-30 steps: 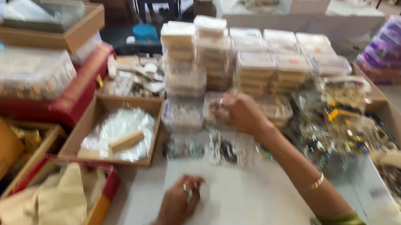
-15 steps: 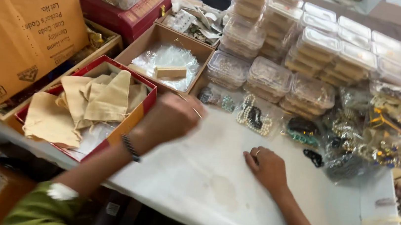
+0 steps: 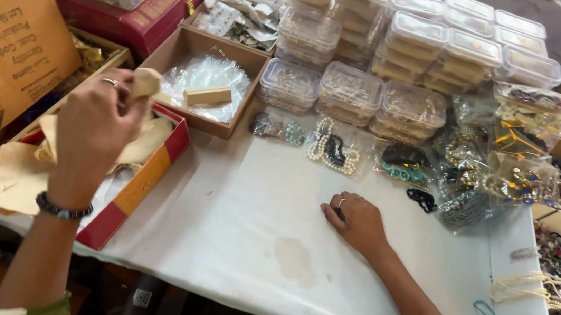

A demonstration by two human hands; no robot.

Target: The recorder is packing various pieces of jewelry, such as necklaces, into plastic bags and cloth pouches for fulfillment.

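My left hand (image 3: 92, 132) is raised over a red and gold box (image 3: 142, 181) at the table's left edge and pinches a small beige cloth pouch (image 3: 144, 84). More beige pouches (image 3: 15, 175) lie piled in that box. My right hand (image 3: 355, 221) rests palm down on the white table cover (image 3: 239, 222), fingers curled over something small and dark; whether it grips it is unclear. Clear bags of bead jewellery (image 3: 333, 149) lie just beyond the right hand.
Stacks of clear plastic containers (image 3: 402, 59) fill the back. A cardboard tray (image 3: 188, 47) holds bubble wrap and a wooden block (image 3: 207, 95). A large cardboard box (image 3: 0, 45) stands at the left. Tangled jewellery (image 3: 508, 174) and cords (image 3: 557, 304) crowd the right.
The camera has swung left and down. My left hand reached into the red box and lifted a beige pouch. My right hand drew back from the containers and settled on the table cover.
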